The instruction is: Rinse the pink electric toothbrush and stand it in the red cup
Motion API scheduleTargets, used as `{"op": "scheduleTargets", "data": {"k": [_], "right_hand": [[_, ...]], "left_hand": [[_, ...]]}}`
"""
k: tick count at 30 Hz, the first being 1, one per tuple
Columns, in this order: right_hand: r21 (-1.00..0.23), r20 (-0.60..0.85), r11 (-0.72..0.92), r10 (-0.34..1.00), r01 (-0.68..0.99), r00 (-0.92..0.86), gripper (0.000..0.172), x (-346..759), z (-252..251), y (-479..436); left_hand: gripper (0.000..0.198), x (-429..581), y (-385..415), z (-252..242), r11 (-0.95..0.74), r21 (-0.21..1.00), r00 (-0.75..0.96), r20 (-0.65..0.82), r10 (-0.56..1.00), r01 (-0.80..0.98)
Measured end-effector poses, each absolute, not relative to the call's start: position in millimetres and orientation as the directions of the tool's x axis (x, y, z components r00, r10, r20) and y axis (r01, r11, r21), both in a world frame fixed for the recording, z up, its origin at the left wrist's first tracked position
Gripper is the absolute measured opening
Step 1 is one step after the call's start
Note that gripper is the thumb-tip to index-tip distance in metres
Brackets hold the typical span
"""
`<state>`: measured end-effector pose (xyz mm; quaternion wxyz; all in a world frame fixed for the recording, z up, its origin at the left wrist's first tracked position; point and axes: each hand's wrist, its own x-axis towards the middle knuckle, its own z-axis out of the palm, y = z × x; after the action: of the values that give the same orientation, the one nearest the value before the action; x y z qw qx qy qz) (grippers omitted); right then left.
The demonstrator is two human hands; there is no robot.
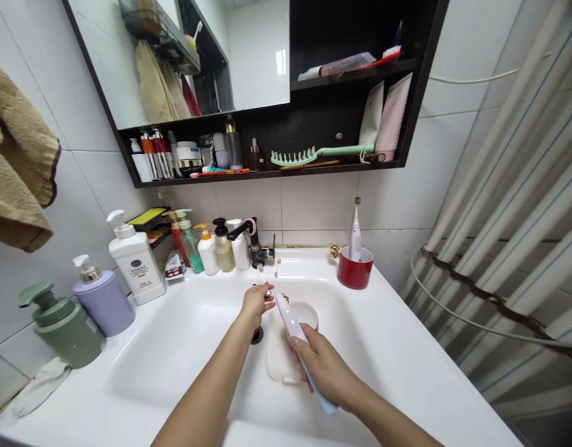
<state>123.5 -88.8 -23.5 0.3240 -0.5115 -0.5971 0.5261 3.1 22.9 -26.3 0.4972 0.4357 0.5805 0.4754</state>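
Note:
My right hand is wrapped round the handle of a pale pink electric toothbrush, which slants up and away over the sink. A light blue piece sticks out below that hand; whether it is cloth or part of the handle I cannot tell. My left hand has its fingers pinched at the narrow brush head at the toothbrush's far end. Beneath the hands, a white flat tray-like item and a red-rimmed white cup lie in the sink.
A small loose brush head lies by the black faucet. On the right ledge, a red cup holds another electric toothbrush. Pump bottles line the left ledge. A dark shelf with a green hairbrush hangs above.

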Motion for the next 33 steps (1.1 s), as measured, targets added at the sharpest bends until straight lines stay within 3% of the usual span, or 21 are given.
{"op": "scheduleTargets", "data": {"k": [2,9,17,20,22,24,27,33], "right_hand": [[-0.966,-0.131,-0.063,0.956,0.25,-0.263,0.02,126.0,-21.3,-87.7],[-0.975,-0.077,-0.021,0.966,0.221,-0.246,0.022,131.7,-17.8,-86.0],[-0.975,-0.108,-0.063,0.972,0.212,-0.209,0.021,135.5,-16.2,-82.7],[-0.984,-0.089,-0.053,0.973,0.167,-0.211,0.021,136.7,-21.0,-82.1],[-0.987,-0.08,-0.047,0.973,0.153,-0.217,0.022,137.0,-23.4,-81.9],[-0.986,-0.081,-0.047,0.974,0.162,-0.214,0.023,137.2,-25.0,-81.2],[-0.98,-0.089,-0.052,0.979,0.193,-0.186,0.023,137.7,-27.4,-78.7],[-0.976,-0.133,-0.091,0.969,0.2,-0.208,0.022,135.4,-31.9,-77.7]], "left_hand": [[0.018,19.1,41.1,-21.5,0.165,0.96,-0.135,-0.137,0.981,0.226],[0.012,66.5,105.9,-25.1,0.109,0.776,-0.14,-0.027,0.99,0.621],[0.017,62.0,120.5,-35.1,0.015,0.586,-0.116,0.136,0.984,0.811],[0.012,47.0,113.8,-33.8,0.027,0.692,-0.185,0.154,0.971,0.721],[0.008,39.2,109.6,-33.9,0.078,0.817,-0.248,0.081,0.965,0.571],[0.015,35.7,106.2,-34.1,0.129,0.889,-0.271,-0.006,0.963,0.438],[0.021,35.3,99.4,-30.7,0.175,0.935,-0.258,-0.094,0.962,0.309],[0.01,20.6,51.1,-11.4,0.266,0.963,-0.083,-0.268,0.96,-0.031]]}}
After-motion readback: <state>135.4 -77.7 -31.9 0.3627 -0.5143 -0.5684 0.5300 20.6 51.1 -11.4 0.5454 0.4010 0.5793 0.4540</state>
